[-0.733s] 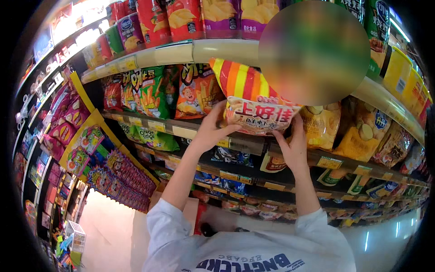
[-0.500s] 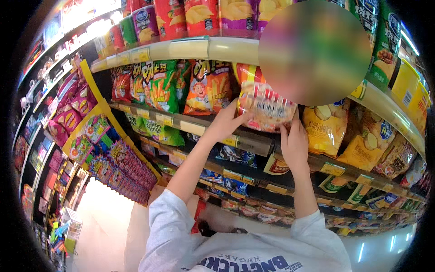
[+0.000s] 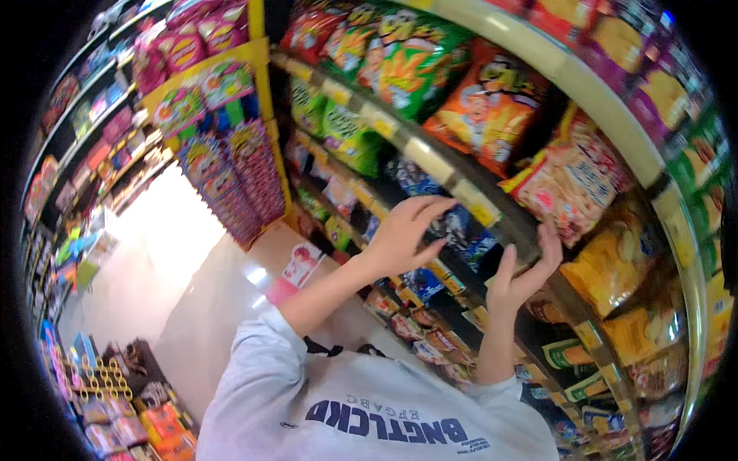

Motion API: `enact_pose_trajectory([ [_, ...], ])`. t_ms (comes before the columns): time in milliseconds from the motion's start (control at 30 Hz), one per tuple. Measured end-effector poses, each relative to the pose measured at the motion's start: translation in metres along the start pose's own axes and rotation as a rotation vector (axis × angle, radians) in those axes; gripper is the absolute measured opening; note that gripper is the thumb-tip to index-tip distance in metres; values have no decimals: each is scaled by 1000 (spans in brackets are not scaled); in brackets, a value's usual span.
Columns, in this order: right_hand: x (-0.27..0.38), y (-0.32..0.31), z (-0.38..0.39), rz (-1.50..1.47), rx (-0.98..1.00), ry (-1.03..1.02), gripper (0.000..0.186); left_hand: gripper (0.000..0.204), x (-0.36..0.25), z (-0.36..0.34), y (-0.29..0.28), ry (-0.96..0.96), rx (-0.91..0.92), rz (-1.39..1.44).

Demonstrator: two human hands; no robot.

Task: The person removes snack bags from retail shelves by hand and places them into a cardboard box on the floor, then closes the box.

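Note:
A red and white snack bag with pale sticks pictured on it [image 3: 576,184] leans on the shelf, to the right of an orange snack bag [image 3: 488,111]. My right hand [image 3: 523,280] is open at the shelf edge just below the red and white bag. Its fingertips come close to the bag's lower edge; whether they touch it I cannot tell. My left hand [image 3: 403,238] hovers in front of the lower shelf, fingers apart and nothing in them. Behind its fingers are dark blue packets [image 3: 465,234].
Green snack bags [image 3: 419,61] stand farther left, and yellow bags [image 3: 615,265] lie to the right. The shelf's front rail [image 3: 430,161] carries price tags. A yellow-framed display rack [image 3: 265,115] holds pink and purple packets. Pale floor [image 3: 177,276] shows at lower left.
Both hands have let go of the red and white bag, which now rests on the shelf. My left hand has moved away from it. The view has swung to the left.

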State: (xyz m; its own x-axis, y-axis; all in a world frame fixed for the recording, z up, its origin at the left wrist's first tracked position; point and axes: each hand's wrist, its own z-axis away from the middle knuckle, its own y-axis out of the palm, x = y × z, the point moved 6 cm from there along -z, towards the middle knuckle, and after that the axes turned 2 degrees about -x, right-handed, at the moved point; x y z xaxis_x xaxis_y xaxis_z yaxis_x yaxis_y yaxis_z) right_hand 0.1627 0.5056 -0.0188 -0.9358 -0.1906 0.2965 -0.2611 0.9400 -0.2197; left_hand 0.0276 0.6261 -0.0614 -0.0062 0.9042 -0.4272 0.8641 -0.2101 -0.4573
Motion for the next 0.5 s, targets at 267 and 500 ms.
enact_pose_trajectory([
  [267,61,164,114,-266,673,162,31,41,140,258,-81,-917,66,-146],
  [500,92,304,233,-272,1198,79,35,37,210,481,-161,-1410,132,-375],
])
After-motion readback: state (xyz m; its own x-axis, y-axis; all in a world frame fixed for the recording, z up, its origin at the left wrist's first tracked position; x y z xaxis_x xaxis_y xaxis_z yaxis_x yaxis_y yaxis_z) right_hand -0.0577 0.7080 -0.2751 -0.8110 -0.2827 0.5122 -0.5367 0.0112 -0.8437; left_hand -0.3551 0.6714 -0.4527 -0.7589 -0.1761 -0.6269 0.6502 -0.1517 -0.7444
